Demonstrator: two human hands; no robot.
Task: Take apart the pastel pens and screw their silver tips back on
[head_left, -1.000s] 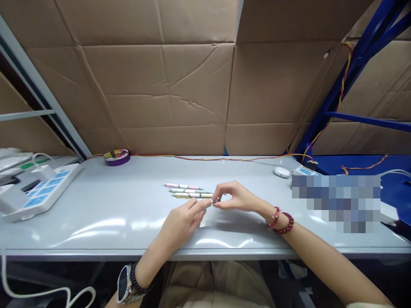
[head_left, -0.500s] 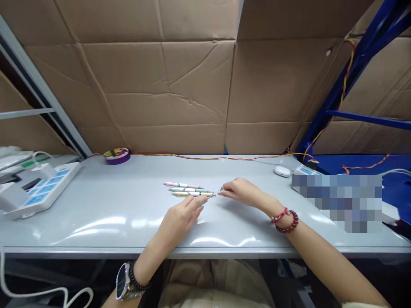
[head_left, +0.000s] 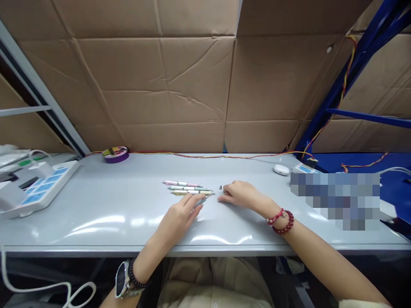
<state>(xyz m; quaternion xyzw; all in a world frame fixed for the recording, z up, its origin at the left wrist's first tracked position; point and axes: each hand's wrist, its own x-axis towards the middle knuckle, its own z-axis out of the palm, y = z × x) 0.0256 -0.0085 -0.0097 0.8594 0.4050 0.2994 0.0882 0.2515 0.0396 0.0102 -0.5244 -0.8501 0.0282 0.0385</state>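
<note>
My left hand is closed around a light blue pen, most of it hidden under the fingers. Just beyond it, three pens lie side by side on the white table: a pink one, a green one and a yellow one. To their right rests my right hand, fingers curled, with thumb and forefinger apart. A small dark pointed piece, like a pen tip, sits on the table by its fingertips. Whatever is under those fingertips is too small to make out.
A power strip with plugs lies at the left, and a purple roll of tape at the back. A white earbud case sits back right, near a blurred-out area. Cardboard walls the back, with a thin cable along its foot.
My right thumb and forefinger have parted from the small dark piece, which now sits on the table. My left hand has stayed almost in place with the blue pen.
</note>
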